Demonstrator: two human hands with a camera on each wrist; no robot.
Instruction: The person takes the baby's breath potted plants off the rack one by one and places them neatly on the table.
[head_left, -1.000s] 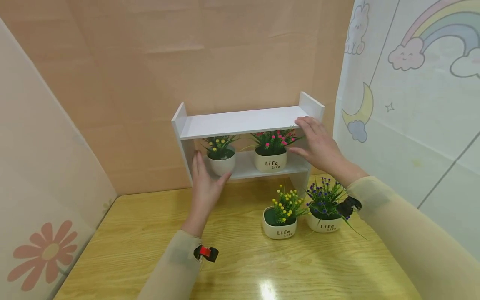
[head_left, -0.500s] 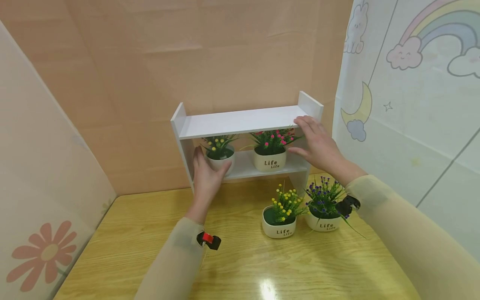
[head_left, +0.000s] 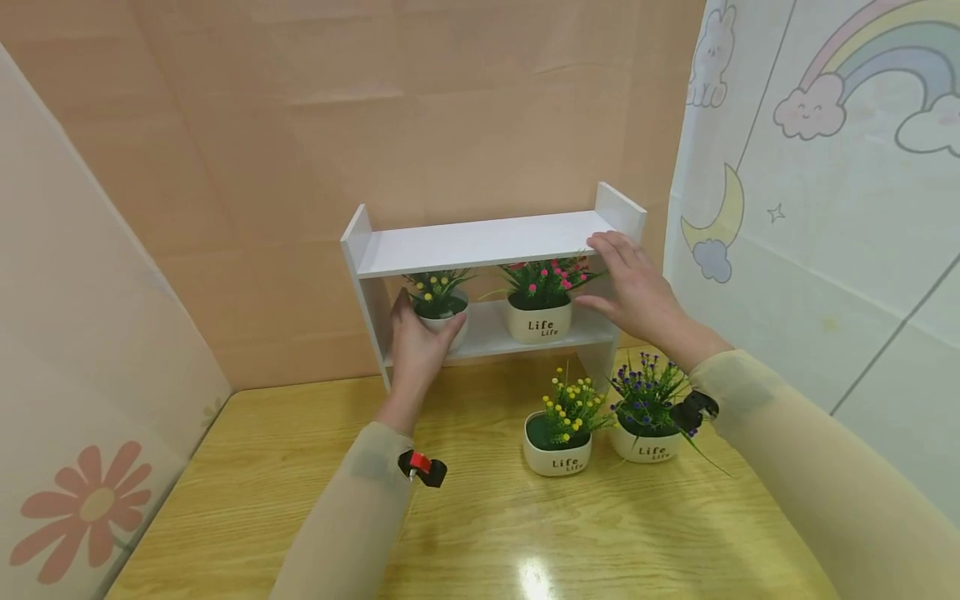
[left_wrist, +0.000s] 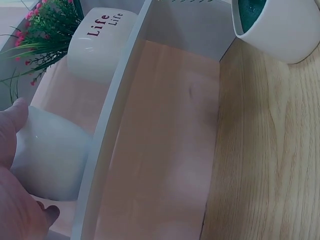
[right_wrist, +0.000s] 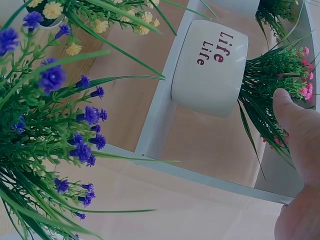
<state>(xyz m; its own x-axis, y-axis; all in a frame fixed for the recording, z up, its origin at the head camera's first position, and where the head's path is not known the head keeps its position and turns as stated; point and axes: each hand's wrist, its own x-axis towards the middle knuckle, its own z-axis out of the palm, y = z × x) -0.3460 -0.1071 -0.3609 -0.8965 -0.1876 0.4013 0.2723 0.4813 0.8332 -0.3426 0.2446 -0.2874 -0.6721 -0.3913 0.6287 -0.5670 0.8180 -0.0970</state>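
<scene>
On the middle board of the small white shelf (head_left: 487, 237), my left hand (head_left: 420, 346) grips a round white pot (left_wrist: 52, 152) of yellow flowers, thumb on one side and fingers on the other. The pot appears to be at or just above the board; its base is partly hidden. My right hand (head_left: 637, 292) rests at the shelf's right end, fingertips on the top board's front edge. Its thumb (right_wrist: 285, 105) extends below that board beside the pink flowers. The pink-flower pot (head_left: 540, 323), lettered "Life", stands on the middle board between the hands.
A pot of yellow flowers (head_left: 557, 454) and a pot of purple flowers (head_left: 647, 444) stand on the wooden table (head_left: 300, 467), in front of the shelf's right side. A tan backdrop (head_left: 300, 125) hangs behind; a printed wall (head_left: 847, 233) rises at right.
My left hand has moved slightly up and inward, and its fingers now close farther round the round white pot. My right hand stays at the shelf's right end.
</scene>
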